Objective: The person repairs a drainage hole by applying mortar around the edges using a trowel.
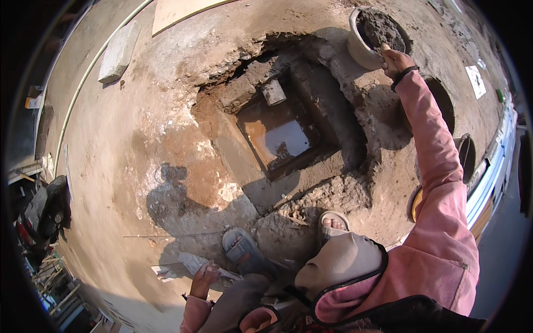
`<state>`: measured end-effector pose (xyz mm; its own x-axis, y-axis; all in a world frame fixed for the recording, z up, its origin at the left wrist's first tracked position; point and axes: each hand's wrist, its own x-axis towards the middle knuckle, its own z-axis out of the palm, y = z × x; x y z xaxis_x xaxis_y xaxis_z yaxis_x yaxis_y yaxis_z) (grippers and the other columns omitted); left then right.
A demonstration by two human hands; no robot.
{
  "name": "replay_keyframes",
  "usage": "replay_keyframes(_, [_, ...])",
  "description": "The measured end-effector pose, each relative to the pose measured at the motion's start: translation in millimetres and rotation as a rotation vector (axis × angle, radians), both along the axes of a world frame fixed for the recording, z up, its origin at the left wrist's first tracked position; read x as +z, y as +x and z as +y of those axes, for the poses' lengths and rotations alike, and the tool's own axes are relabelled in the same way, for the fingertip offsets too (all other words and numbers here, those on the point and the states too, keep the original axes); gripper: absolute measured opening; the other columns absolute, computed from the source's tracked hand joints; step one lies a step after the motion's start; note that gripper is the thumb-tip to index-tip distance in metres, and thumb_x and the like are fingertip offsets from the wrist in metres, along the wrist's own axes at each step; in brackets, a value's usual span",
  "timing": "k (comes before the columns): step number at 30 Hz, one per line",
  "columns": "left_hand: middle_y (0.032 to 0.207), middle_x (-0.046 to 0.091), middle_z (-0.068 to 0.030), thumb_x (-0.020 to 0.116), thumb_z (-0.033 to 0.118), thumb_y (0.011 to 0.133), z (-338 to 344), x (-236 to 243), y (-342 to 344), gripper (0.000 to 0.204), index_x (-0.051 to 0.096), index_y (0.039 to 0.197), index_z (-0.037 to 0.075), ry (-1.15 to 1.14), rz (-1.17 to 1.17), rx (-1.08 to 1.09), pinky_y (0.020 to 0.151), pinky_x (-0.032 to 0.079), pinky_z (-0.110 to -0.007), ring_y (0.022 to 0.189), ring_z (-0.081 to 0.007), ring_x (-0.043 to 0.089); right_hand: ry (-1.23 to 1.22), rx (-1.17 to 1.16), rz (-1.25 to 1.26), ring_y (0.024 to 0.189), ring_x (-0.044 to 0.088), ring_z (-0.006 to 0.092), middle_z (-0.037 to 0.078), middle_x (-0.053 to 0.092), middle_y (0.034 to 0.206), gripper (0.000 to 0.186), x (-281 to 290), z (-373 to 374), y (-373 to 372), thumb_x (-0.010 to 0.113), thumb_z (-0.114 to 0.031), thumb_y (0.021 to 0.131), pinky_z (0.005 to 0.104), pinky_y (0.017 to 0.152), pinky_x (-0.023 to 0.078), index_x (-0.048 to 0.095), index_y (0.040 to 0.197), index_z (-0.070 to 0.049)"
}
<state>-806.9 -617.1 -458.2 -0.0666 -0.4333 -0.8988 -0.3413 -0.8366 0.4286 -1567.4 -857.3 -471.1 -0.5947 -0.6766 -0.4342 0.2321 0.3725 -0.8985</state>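
Observation:
My right arm stretches far forward, and my right hand point(395, 64) is closed round the light handle of a trowel point(385, 48). The blade does not show; the handle points into wet grey mortar point(377, 28) that fills a round bucket point(361, 53). Down by my left knee, my left hand point(204, 278) has its fingers curled; I cannot make out what they hold, if anything. A crumpled whitish plastic bag point(191, 262) lies right beside it. In front of my feet is a square pit with smoothed mortar walls point(244, 152) and brown water point(280, 139) at its bottom.
A short pipe point(273, 92) juts into the pit, whose broken edge point(338, 197) is rough with rubble. Dark round containers point(441, 105) stand at right. A pale block point(119, 53), a hose point(78, 102) and a board point(183, 12) lie at far left. My sandals point(240, 247) are close to the pit.

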Motion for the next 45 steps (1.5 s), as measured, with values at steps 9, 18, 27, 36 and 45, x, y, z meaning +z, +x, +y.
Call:
replay_keyframes(9, [0.113,0.055,-0.009,0.052,0.041,0.091,13.0,-0.9,-1.3,0.057,0.039,0.131,0.003,0.016,-0.018,0.073,0.077,0.046,-0.028,0.091,-0.0155,0.057,0.007,0.038,0.205,0.05,0.052,0.0135,0.006,0.055,0.07,0.021,25.5,41.6,-6.3,0.058,-0.018,0.084,0.027,0.038,0.04,0.057,0.097,-0.002])
replay_keyframes(18, [0.112,0.056,-0.0086,0.051,0.043,0.09,-9.9,-10.2,3.3,0.058,0.039,0.133,0.005,0.04,0.006,0.001,0.082,0.045,-0.031,0.099,-0.019,0.056,0.034,0.124,0.336,0.051,0.047,0.0069,0.0,0.052,0.076,0.042,76.6,97.1,79.0,0.055,-0.024,0.088,0.0199,0.038,0.037,0.047,0.124,-0.004])
replay_keyframes(27, [0.112,0.056,-0.0073,0.053,0.041,0.09,6.0,0.3,6.3,0.057,0.04,0.133,0.005,0.056,0.018,0.102,0.082,0.043,-0.029,0.095,-0.0156,0.055,-0.084,0.376,0.191,0.052,0.051,0.0095,0.008,0.058,0.078,0.053,-6.6,95.1,276.8,0.053,-0.012,0.079,0.0223,0.047,0.041,0.041,0.128,0.006])
replay_keyframes(36, [0.112,0.057,-0.0072,0.056,0.046,0.087,26.1,-4.4,12.2,0.064,0.04,0.133,0.005,0.075,-0.003,0.159,0.08,0.044,-0.029,0.097,-0.0163,0.056,0.304,0.859,0.617,0.108,0.05,0.0413,0.028,0.047,0.118,0.083,-175.3,-6.4,448.1,0.064,-0.014,0.072,0.0434,0.093,0.041,0.017,0.139,-0.003])
replay_keyframes(45, [0.111,0.057,-0.009,0.055,0.037,0.09,37.9,-0.1,19.8,0.054,0.042,0.131,0.004,0.13,-0.018,0.258,0.08,0.045,-0.029,0.097,-0.017,0.058,0.04,0.912,0.327,0.099,0.058,0.0393,0.026,0.06,0.105,0.051,-216.2,-16.6,405.3,0.054,-0.027,0.079,0.0414,0.088,0.045,0.047,0.123,-0.002])
